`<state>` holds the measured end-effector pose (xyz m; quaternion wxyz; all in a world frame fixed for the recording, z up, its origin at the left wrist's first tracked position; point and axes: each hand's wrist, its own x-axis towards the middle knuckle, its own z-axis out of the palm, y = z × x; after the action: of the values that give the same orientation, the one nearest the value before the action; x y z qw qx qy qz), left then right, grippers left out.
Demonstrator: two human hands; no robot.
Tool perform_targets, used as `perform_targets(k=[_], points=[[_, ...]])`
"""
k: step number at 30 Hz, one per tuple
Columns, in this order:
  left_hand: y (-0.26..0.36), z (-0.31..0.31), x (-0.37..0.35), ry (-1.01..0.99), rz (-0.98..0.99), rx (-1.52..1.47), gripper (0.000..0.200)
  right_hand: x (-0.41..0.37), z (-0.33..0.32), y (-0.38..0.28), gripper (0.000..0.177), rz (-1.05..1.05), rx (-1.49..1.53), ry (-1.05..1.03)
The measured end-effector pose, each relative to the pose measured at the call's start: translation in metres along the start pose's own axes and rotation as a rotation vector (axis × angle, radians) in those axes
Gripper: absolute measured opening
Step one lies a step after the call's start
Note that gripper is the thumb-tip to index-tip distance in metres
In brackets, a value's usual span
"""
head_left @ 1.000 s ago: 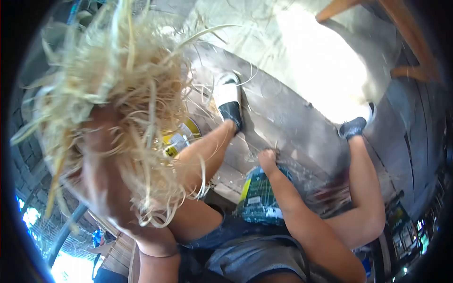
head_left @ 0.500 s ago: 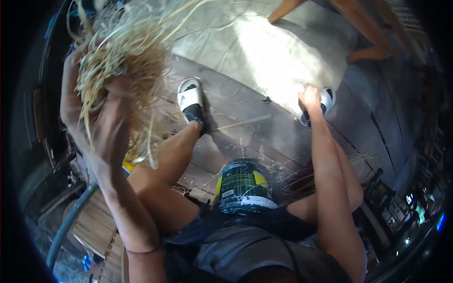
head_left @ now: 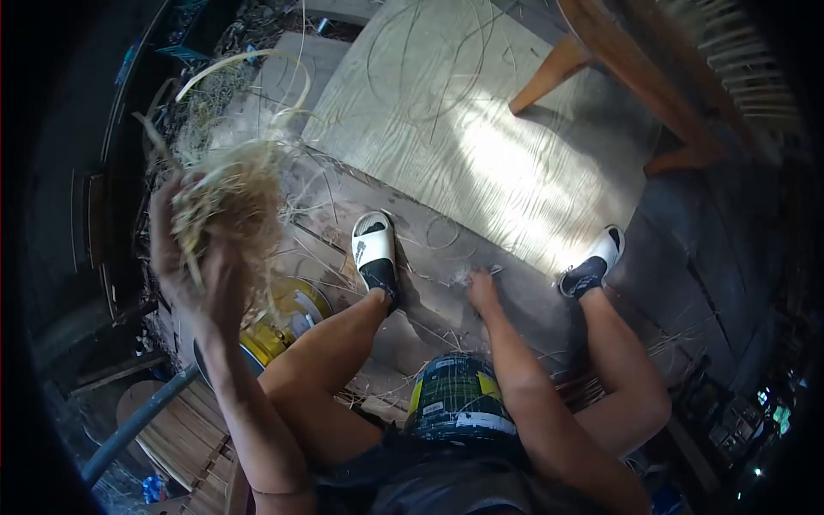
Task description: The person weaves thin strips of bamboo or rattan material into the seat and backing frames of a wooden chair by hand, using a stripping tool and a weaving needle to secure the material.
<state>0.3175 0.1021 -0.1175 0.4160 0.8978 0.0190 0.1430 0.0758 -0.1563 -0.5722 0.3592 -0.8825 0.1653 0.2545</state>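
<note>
My left hand (head_left: 210, 270), raised at the left, is wrapped round a tangled bunch of pale rattan-like shavings (head_left: 236, 189). Long curled strips stick out of its top, and the bunch hides part of my fingers. Low over the floorboards between my feet, my right hand (head_left: 482, 290) has its fingers drawn together beside a small tuft of shavings (head_left: 462, 277). Whatever is between those fingers is too small and blurred to identify. A dark green paint bucket (head_left: 455, 399) with yellow patches is between my thighs, close to my right forearm.
A plywood sheet (head_left: 412, 103) lies ahead with loose strips on it. Wooden furniture legs (head_left: 549, 73) stand at upper right. A yellow bucket (head_left: 296, 313) sits beside my leg, near a grey-blue pipe (head_left: 137, 425). More shavings (head_left: 206, 112) are heaped at upper left.
My right hand has moved left and nearer me, from beside the right slipper to the floorboards. My left hand has lowered slightly with the shavings. The view has tilted, showing more plywood and the yellow bucket.
</note>
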Motion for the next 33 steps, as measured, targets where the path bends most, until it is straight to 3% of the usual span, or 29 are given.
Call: perform_targets(k=[1, 2, 4, 6, 7, 8, 9, 10, 11, 12, 14, 15, 17, 19, 20, 22, 23, 25, 26, 27, 29, 31, 33], points=[[-0.003, 0.002, 0.002, -0.047, -0.008, -0.050, 0.027, -0.002, -0.010, -0.017, 0.014, -0.005, 0.110, -0.050], [-0.010, 0.007, 0.005, -0.042, 0.044, 0.014, 0.030, 0.005, -0.019, -0.036, 0.014, -0.023, 0.103, -0.030], [-0.009, 0.020, 0.005, -0.145, -0.059, -0.139, 0.032, -0.005, -0.063, -0.108, 0.009, 0.301, 1.257, -0.032], [0.003, 0.037, 0.004, -0.347, -0.213, -0.278, 0.033, -0.017, -0.127, -0.179, 0.017, -0.106, 1.669, -0.168], [0.003, 0.047, 0.001, -0.458, -0.270, -0.342, 0.034, -0.025, -0.162, -0.218, 0.023, -0.197, 1.705, -0.087], [-0.012, 0.065, -0.009, -0.493, -0.146, -0.210, 0.032, -0.033, -0.183, -0.250, 0.029, -0.288, 1.745, -0.027], [0.010, 0.071, -0.011, -0.785, -0.326, -0.254, 0.034, -0.038, -0.189, -0.254, 0.036, -0.140, 1.776, -0.046], [0.030, 0.082, -0.024, -0.786, -0.273, -0.309, 0.039, -0.041, -0.176, -0.239, 0.043, -0.101, 1.871, -0.112], [0.018, 0.113, -0.045, -0.694, -0.333, -0.561, 0.043, -0.043, -0.165, -0.224, 0.051, -0.055, 1.964, -0.177], [0.027, 0.125, -0.055, -0.509, -0.271, -0.541, 0.044, -0.062, -0.194, -0.250, 0.054, -0.084, 1.937, -0.140], [0.046, 0.124, -0.064, -0.392, 0.100, -0.215, 0.052, -0.099, -0.252, -0.302, 0.060, -0.139, 1.881, -0.066], [0.054, 0.117, -0.068, -0.359, 0.240, -0.015, 0.053, -0.115, -0.254, -0.305, 0.051, -0.039, 1.772, 0.059], [0.054, 0.114, -0.083, -0.695, 0.332, 0.100, 0.054, -0.115, -0.234, -0.250, 0.046, 0.005, 1.675, 0.005], [0.035, 0.131, -0.106, -0.962, 0.156, 0.143, 0.049, -0.111, -0.211, -0.194, 0.045, 0.020, 1.581, -0.052], [0.039, 0.111, -0.091, -0.944, 0.151, 0.149, 0.049, -0.114, -0.201, -0.166, 0.044, -0.008, 1.530, -0.137], [0.057, 0.063, -0.055, -1.467, 0.102, 0.352, 0.046, -0.096, -0.188, -0.092, 0.049, 0.114, 1.072, -0.234], [0.050, 0.054, -0.056, -1.467, 0.107, 0.347, 0.046, -0.083, -0.188, -0.080, 0.049, 0.114, 1.069, -0.228], [0.039, 0.049, -0.056, -0.790, 0.149, 0.165, 0.043, -0.045, -0.193, -0.062, 0.048, 0.156, -0.351, -0.160], [0.038, 0.050, -0.052, -0.655, 0.157, 0.116, 0.036, 0.009, -0.174, -0.032, 0.050, -0.116, -0.364, -0.102], [0.038, 0.048, -0.046, -0.524, 0.116, -0.036, 0.035, 0.066, -0.161, -0.053, 0.067, -0.081, -0.423, -0.257], [0.046, 0.037, -0.035, -0.172, 0.050, -0.367, 0.033, 0.105, -0.146, -0.202, 0.060, -0.304, -0.353, -0.263], [0.046, 0.016, -0.020, 0.176, 0.046, -0.462, 0.027, 0.101, -0.120, -0.375, 0.054, -0.640, -0.024, -0.184], [0.024, -0.007, 0.004, 0.453, 0.160, -0.491, 0.026, 0.073, -0.114, -0.515, 0.047, -0.935, 0.313, -0.082]])
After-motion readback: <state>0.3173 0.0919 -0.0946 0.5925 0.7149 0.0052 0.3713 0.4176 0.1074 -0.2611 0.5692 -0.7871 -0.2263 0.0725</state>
